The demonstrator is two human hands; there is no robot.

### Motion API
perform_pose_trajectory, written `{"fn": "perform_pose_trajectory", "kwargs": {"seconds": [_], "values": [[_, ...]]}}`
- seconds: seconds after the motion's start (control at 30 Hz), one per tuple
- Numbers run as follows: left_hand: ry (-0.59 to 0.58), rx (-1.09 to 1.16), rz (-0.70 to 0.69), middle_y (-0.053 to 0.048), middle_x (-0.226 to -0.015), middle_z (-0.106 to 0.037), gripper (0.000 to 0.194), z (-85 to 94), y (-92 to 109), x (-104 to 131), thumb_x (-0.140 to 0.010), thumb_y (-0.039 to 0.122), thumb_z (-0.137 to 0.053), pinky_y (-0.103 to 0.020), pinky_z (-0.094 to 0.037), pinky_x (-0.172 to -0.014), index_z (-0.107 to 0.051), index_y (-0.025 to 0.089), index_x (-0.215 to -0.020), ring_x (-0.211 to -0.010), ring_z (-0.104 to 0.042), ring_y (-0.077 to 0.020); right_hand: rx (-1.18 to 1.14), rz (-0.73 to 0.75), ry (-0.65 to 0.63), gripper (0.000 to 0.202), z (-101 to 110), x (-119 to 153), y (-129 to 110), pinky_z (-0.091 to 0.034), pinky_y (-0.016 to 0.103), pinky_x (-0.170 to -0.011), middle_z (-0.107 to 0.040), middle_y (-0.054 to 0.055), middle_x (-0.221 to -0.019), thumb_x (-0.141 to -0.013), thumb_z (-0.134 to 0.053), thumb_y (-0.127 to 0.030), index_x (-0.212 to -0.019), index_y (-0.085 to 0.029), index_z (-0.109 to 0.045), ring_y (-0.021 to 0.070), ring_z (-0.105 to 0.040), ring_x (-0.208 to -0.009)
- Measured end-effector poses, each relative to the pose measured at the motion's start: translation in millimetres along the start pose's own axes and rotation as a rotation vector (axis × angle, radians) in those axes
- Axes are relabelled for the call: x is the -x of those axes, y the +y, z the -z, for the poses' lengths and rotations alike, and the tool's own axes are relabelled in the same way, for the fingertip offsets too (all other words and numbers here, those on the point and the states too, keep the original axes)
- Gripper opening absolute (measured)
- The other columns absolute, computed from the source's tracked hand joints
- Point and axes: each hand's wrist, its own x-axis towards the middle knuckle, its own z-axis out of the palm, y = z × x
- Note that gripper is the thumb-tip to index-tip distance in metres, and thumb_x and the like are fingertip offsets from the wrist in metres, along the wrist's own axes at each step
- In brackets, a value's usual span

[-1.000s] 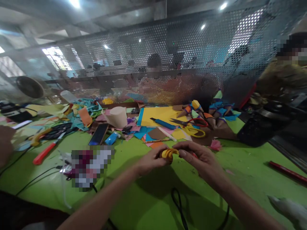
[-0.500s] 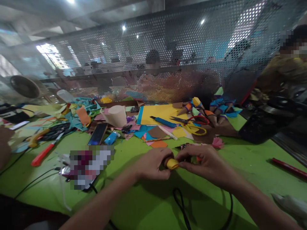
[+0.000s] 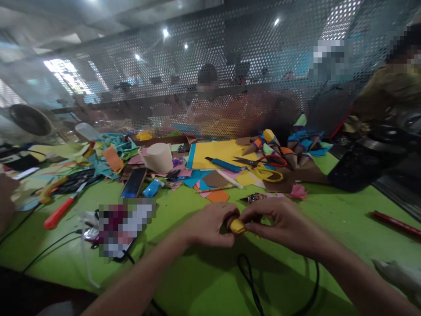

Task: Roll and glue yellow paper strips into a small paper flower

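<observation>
My left hand [image 3: 208, 226] is closed around a small roll of yellow and brown paper [image 3: 237, 226], its yellow end pointing to the right. Thumb and forefinger of my right hand [image 3: 283, 221] pinch at that yellow end. The rest of the roll is hidden inside the left fingers. Just behind the hands lies a thin dark-tipped stick with a pink paper flower [image 3: 298, 191] at its right end. A black cord loop [image 3: 247, 274] lies on the green table [image 3: 190, 281] below the hands.
Scissors with red and yellow handles [image 3: 268, 170], a blue cutter [image 3: 223, 164] and yellow paper sheets [image 3: 213, 151] lie behind. To the left are a phone [image 3: 133, 183], a red-handled knife [image 3: 59, 213], a glue gun [image 3: 49, 191] and paper scraps. A dark bottle [image 3: 358, 164] leans right; perforated metal screen [image 3: 158, 83] behind.
The view has shifted slightly. Both hands keep their hold on the paper roll, with only small finger movement on the right. More of the stick behind them shows.
</observation>
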Motion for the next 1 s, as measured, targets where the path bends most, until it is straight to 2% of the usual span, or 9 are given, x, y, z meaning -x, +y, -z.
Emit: {"fn": "perform_pose_trajectory", "kwargs": {"seconds": [0.2, 0.43, 0.5, 0.63, 0.77, 1.0], "values": [[-0.008, -0.003, -0.009, 0.003, -0.079, -0.048, 0.026, 1.1, -2.2, 0.3, -0.067, 0.029, -0.065, -0.025, -0.030, -0.061, -0.049, 0.021, -0.085, -0.072, -0.046, -0.0153, 0.112, 0.116, 0.033, 0.016, -3.7, 0.0, 2.0, -0.046, 0.022, -0.070, -0.077, -0.003, -0.090, -0.090, -0.062, -0.015, -0.097, -0.024, -0.072, 0.0120, -0.070, -0.079], [0.022, 0.001, -0.062, 0.000, -0.084, -0.054, 0.023, -0.7, -6.1, 1.3, -0.079, 0.036, -0.060, -0.026, -0.035, -0.066, -0.053, 0.020, -0.093, -0.077, -0.051, -0.0171, 0.371, 0.313, 0.153, 0.021, -14.0, 5.4, 13.2, -0.038, 0.028, -0.061, -0.074, 0.000, -0.081, -0.094, -0.053, -0.012, -0.104, -0.024, -0.067, 0.0154, -0.064, -0.066], [0.027, -0.005, -0.073, 0.000, -0.084, -0.054, 0.023, -1.5, -7.0, 1.1, -0.079, 0.037, -0.060, -0.026, -0.035, -0.065, -0.053, 0.020, -0.092, -0.076, -0.051, -0.0172, 0.421, 0.317, 0.159, 0.021, -15.6, 6.8, 13.7, -0.035, 0.029, -0.060, -0.071, 0.000, -0.077, -0.095, -0.051, -0.013, -0.106, -0.023, -0.065, 0.0161, -0.061, -0.064], [0.049, -0.028, -0.094, -0.002, -0.086, -0.055, 0.023, -2.4, -6.5, -0.3, -0.078, 0.035, -0.059, -0.027, -0.036, -0.067, -0.053, 0.020, -0.093, -0.078, -0.052, -0.0179, 0.470, 0.280, 0.146, 0.015, -15.8, 6.8, 6.9, -0.031, 0.030, -0.059, -0.067, 0.000, -0.071, -0.095, -0.051, -0.017, -0.098, -0.021, -0.065, 0.0166, -0.057, -0.062], [0.049, -0.055, -0.077, -0.001, -0.085, -0.056, 0.022, -2.5, -4.2, -0.6, -0.078, 0.035, -0.060, -0.027, -0.035, -0.066, -0.052, 0.020, -0.092, -0.077, -0.052, -0.0177, 0.501, 0.288, 0.133, 0.017, -16.5, 5.9, 0.7, -0.028, 0.031, -0.058, -0.067, 0.000, -0.070, -0.094, -0.049, -0.013, -0.092, -0.020, -0.065, 0.0166, -0.056, -0.062], [0.064, -0.064, -0.048, 0.000, -0.087, -0.056, 0.023, -3.6, -4.2, 1.1, -0.076, 0.030, -0.065, -0.027, -0.036, -0.066, -0.053, 0.020, -0.094, -0.079, -0.053, -0.0178, 0.558, 0.321, 0.150, 0.019, -21.3, 6.0, 2.7, -0.027, 0.032, -0.058, -0.064, 0.001, -0.068, -0.097, -0.047, -0.017, -0.089, -0.018, -0.064, 0.0163, -0.053, -0.059]]}}
